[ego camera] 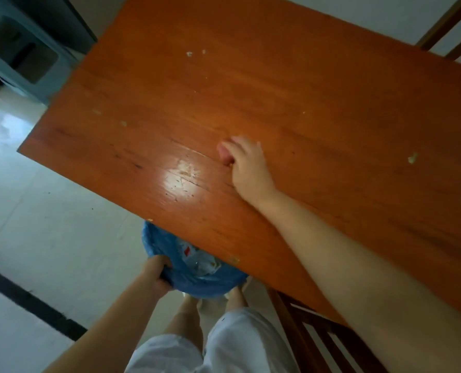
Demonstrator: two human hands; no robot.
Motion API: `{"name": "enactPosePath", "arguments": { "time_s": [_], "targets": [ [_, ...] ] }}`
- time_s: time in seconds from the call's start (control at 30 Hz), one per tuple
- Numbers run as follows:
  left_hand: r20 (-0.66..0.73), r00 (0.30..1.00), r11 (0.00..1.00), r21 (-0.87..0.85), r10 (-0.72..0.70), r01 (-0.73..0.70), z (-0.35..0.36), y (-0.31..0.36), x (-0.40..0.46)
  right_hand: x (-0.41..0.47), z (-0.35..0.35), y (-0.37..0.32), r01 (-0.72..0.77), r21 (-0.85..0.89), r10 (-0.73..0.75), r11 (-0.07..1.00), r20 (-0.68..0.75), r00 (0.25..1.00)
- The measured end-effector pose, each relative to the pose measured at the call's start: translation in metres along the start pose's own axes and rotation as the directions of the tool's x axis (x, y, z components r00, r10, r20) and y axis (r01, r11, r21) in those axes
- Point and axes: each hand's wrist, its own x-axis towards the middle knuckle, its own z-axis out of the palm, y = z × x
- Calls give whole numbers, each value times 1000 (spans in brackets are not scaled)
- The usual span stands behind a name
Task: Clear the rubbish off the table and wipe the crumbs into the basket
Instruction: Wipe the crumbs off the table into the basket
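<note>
An orange-brown wooden table [291, 84] fills the upper right of the head view. Pale crumbs lie scattered on it: two at the far side [189, 53], some near the left edge [123, 123], one larger bit at the right [412, 158] and small ones at the near edge [234, 260]. My right hand [246, 164] rests on the tabletop with its fingers curled downward; nothing visible in it. The basket [210, 285], lined with a blue bag and holding crumpled rubbish, sits just under the table's near edge. My left hand [158, 274] grips its rim.
A wooden chair back [312, 327] stands at the lower right beside my legs. Another chair frame [447, 25] is at the far right. A grey-blue plastic stool or bin [22, 49] stands at the upper left. The floor is pale tile with a dark strip [30, 300].
</note>
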Motion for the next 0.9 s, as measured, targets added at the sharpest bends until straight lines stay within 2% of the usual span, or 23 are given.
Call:
{"name": "enactPosePath", "arguments": {
  "time_s": [0.07,0.17,0.2,0.27,0.33,0.37,0.43,0.47,0.57,0.63,0.73,0.83,0.9],
  "targets": [
    [-21,1000,1000,-13,17,-18,-8,1,5,-48,40,-49,117,42,-121,992,121,985],
    [16,999,999,-23,48,-47,-15,0,2,-96,71,-88,250,119,-276,961,365,889],
    [40,998,998,-36,50,-49,-18,-1,0,-102,67,-92,248,154,-290,956,396,871],
    [72,996,999,-21,50,-49,-24,0,-4,-104,44,-85,152,249,-228,957,313,922],
    [57,998,1000,9,22,-22,-32,0,2,-101,6,-59,-3,300,-41,954,139,989],
    [50,999,1000,8,9,-9,-35,2,7,-100,-15,-37,-85,297,77,951,37,996],
    [57,998,999,37,5,-7,-42,7,14,-112,-51,9,-254,233,287,939,-124,950],
    [57,998,999,54,-3,0,-44,9,19,-125,-61,25,-337,181,366,924,-161,917],
    [110,994,996,86,-27,18,-52,15,25,-171,-41,28,-462,49,463,886,-174,869],
    [133,991,996,93,-5,-8,-62,20,25,-182,1,-5,-409,14,405,913,-173,898],
    [146,989,998,69,3,-13,-83,34,27,-156,71,-73,-251,30,253,967,-114,961],
    [145,989,997,77,11,-23,-111,51,33,-112,117,-148,-33,176,25,984,51,998],
    [141,990,996,84,10,-22,-132,65,37,-73,118,-178,60,248,-77,967,60,995]
  ]
}}
